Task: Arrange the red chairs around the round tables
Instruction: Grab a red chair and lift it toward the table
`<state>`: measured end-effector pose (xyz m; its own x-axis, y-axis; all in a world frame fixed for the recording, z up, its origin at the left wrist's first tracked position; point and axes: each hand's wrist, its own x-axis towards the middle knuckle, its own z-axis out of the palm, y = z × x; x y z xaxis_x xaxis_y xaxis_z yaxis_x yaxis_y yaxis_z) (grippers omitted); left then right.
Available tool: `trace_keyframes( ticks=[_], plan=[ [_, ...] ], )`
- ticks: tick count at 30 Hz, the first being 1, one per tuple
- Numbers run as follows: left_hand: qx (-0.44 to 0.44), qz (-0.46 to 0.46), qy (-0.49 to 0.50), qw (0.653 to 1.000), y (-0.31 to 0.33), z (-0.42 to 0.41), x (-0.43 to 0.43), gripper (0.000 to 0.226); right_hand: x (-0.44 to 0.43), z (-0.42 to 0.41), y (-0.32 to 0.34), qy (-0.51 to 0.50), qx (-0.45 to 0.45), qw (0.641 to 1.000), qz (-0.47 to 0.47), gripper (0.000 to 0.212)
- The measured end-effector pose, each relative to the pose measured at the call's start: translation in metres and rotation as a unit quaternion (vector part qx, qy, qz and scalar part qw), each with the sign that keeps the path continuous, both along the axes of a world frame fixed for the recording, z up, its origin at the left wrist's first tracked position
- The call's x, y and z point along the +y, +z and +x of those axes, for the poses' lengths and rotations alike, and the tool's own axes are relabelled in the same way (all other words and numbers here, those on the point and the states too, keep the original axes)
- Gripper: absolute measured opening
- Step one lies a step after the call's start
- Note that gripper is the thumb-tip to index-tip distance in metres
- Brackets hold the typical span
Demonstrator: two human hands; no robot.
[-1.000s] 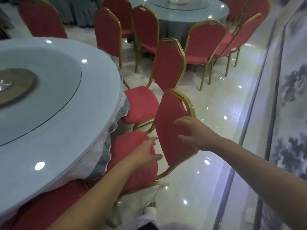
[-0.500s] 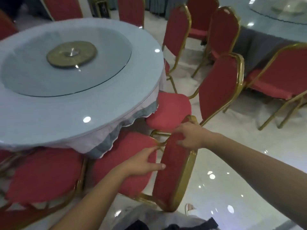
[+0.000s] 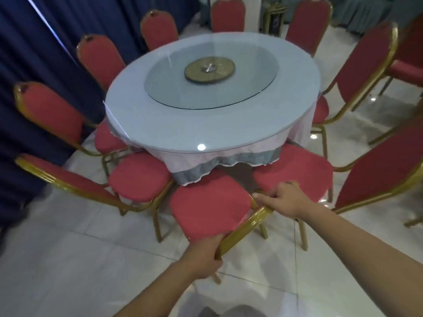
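Directly below me stands a red chair (image 3: 209,208) with a gold frame, its seat facing the round table (image 3: 160,124) and its backrest seen edge-on from above. My left hand (image 3: 202,259) grips the near end of the backrest's gold top rail. My right hand (image 3: 283,200) grips the far end of that rail. The table has a pale blue top, a glass turntable (image 3: 212,76) and a white and grey cloth. Several more red chairs ring the table, among them one (image 3: 139,177) at the left and one (image 3: 295,170) at the right of mine.
A dark blue curtain (image 3: 34,53) hangs along the left, close behind the left chairs. Further red chairs (image 3: 366,62) stand at the right with their backs toward this table. The floor (image 3: 80,259) is glossy white tile. A gold-framed stand (image 3: 274,19) is at the back.
My view has swung left and now looks down on the whole table. Both hands moved from the chair's seat and back face to its top rail, and the chair now faces the table.
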<state>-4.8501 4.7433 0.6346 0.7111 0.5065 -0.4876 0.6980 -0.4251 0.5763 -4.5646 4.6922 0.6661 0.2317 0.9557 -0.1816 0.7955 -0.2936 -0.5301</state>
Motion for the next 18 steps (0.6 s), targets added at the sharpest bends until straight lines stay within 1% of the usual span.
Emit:
trace_keyframes(
  ticks=[1, 3, 5, 8, 9, 12, 13, 15, 18],
  plan=[
    [0.004, 0.023, -0.010, 1.000, 0.000, 0.000, 0.002, 0.052, -0.004, 0.001, 0.001, -0.008, 0.017, 1.000, 0.014, 0.081],
    [0.022, 0.021, -0.021, 0.999, -0.001, -0.001, 0.006, 0.046, -0.017, 0.005, 0.001, -0.014, 0.036, 0.999, 0.002, 0.083],
    [0.051, 0.018, -0.041, 0.998, 0.000, -0.001, 0.011, 0.056, -0.038, 0.005, -0.003, -0.008, 0.044, 0.999, -0.019, 0.083],
    [0.077, 0.026, -0.081, 0.993, 0.004, -0.002, 0.016, 0.079, -0.074, -0.002, -0.011, -0.016, 0.046, 0.999, -0.001, 0.072],
    [0.074, 0.025, -0.090, 0.993, 0.005, -0.001, 0.019, 0.083, -0.083, -0.006, -0.014, -0.021, 0.041, 0.999, 0.005, 0.069],
    [0.070, 0.026, -0.101, 0.992, 0.010, 0.002, 0.033, 0.080, -0.090, -0.020, -0.018, -0.026, -0.005, 1.000, 0.002, 0.067],
    [0.072, 0.031, -0.100, 0.992, 0.012, 0.002, 0.038, 0.078, -0.090, -0.024, -0.019, -0.026, -0.018, 0.999, -0.002, 0.064],
    [0.064, 0.044, -0.083, 0.994, 0.012, 0.004, 0.048, 0.074, -0.085, -0.032, -0.021, -0.037, -0.038, 0.999, 0.000, 0.050],
    [0.042, 0.055, -0.038, 0.997, 0.007, 0.007, 0.057, 0.065, -0.073, -0.040, -0.023, -0.097, -0.070, 0.993, -0.004, 0.025]
  ],
)
